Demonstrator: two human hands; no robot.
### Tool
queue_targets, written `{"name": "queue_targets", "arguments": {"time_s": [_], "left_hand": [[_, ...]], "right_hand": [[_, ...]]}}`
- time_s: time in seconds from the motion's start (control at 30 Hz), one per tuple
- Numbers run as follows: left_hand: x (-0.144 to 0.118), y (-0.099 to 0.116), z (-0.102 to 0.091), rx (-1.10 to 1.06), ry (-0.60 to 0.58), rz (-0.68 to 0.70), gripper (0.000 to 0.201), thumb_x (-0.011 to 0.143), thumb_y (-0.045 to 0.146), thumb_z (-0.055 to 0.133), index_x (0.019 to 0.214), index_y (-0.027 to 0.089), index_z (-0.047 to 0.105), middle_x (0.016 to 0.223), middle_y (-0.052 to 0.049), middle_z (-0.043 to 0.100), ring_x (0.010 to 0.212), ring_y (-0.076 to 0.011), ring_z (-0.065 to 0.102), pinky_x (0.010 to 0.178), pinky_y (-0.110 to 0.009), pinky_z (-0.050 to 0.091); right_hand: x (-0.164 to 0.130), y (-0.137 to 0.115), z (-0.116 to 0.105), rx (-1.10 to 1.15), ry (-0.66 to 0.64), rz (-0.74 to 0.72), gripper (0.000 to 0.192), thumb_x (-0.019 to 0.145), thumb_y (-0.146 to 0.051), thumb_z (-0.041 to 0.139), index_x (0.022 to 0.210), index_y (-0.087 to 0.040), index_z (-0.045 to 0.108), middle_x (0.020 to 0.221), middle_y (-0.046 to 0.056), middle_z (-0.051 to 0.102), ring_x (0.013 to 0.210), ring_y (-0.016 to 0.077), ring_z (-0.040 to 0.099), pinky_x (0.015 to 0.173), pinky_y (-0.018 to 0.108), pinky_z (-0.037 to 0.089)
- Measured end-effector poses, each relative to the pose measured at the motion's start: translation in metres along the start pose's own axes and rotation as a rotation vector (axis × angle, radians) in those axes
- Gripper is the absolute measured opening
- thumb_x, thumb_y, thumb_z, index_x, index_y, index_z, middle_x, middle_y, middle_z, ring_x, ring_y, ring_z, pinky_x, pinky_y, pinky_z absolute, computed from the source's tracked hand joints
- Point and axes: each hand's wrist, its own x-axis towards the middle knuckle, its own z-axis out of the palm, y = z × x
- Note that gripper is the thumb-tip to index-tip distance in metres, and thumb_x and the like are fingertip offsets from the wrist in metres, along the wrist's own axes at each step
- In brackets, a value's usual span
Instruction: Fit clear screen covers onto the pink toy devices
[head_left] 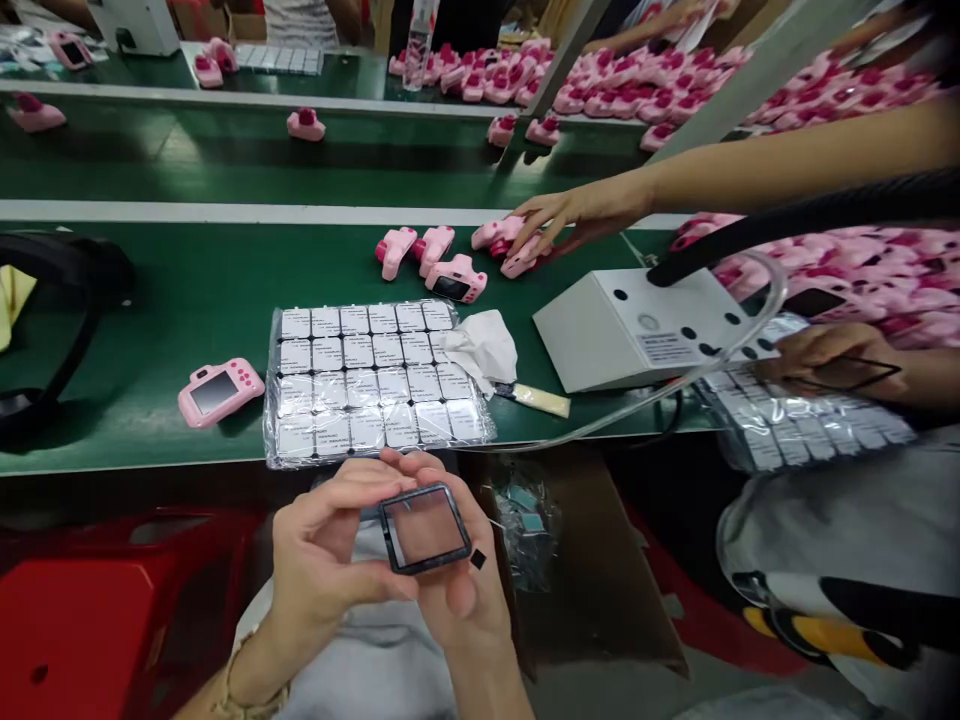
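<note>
Both my hands hold a small clear screen lens with a black border (424, 527) in front of my lap, below the table edge. My left hand (322, 560) pinches its left edge with thumb and fingers. My right hand (457, 590) supports it from underneath and behind. A tiny black square tab (478, 560) sticks out by my right fingers. Just beyond my hands lies a plastic-wrapped tray of several white-backed lenses (373, 376) on the green table. A pink toy camera (220, 391) rests left of the tray.
A white tissue (484, 345), a small brush (536, 399) and a white box (637, 330) sit right of the tray. A co-worker's hand (570, 215) reaches to several pink cameras (450, 265); another hand (825, 360) rests on a second tray. Red stool (97, 610) at lower left.
</note>
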Motion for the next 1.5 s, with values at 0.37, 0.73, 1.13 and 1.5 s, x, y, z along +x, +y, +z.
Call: {"name": "queue_targets", "arguments": {"time_s": [0.37, 0.73, 1.13, 1.5], "left_hand": [[-0.001, 0.007, -0.075, 0.964, 0.523, 0.417, 0.085, 0.077, 0.025, 0.102, 0.153, 0.026, 0.065, 0.161, -0.013, 0.06, 0.164, -0.0377, 0.046, 0.137, -0.055, 0.041], [0.058, 0.016, -0.135, 0.819, 0.571, 0.016, 0.068, 0.072, 0.036, 0.103, 0.133, 0.015, 0.08, 0.136, -0.015, 0.082, 0.128, -0.0359, 0.079, 0.122, -0.053, 0.059], [0.016, -0.006, 0.022, 0.471, -0.149, -0.088, 0.063, 0.066, 0.013, 0.101, 0.121, 0.025, 0.074, 0.129, -0.008, 0.084, 0.118, -0.0268, 0.082, 0.095, -0.031, 0.068], [-0.039, -0.188, 0.179, 0.133, -0.689, -0.677, 0.062, 0.048, 0.008, 0.095, 0.108, 0.017, 0.08, 0.1, -0.005, 0.084, 0.091, -0.0234, 0.078, 0.084, -0.03, 0.061]], "right_hand": [[-0.011, -0.019, -0.049, 0.071, 0.218, -0.015, 0.055, 0.069, -0.06, 0.101, 0.113, -0.033, 0.082, 0.107, 0.007, 0.077, 0.105, 0.0303, 0.073, 0.106, 0.054, 0.061], [-0.055, -0.029, -0.223, 0.117, 0.744, -0.035, 0.058, 0.061, -0.06, 0.102, 0.104, -0.026, 0.082, 0.093, 0.005, 0.073, 0.077, 0.0207, 0.067, 0.057, 0.032, 0.065], [-0.059, -0.056, -0.256, 0.544, 0.682, -0.351, 0.078, 0.041, -0.031, 0.115, 0.11, -0.021, 0.078, 0.092, -0.008, 0.08, 0.075, 0.0055, 0.075, 0.07, 0.008, 0.064], [-0.154, -0.053, -0.291, 0.384, 0.955, -0.402, 0.045, 0.068, -0.043, 0.108, 0.102, -0.021, 0.088, 0.111, 0.008, 0.087, 0.095, 0.0179, 0.084, 0.082, 0.025, 0.072]]}}
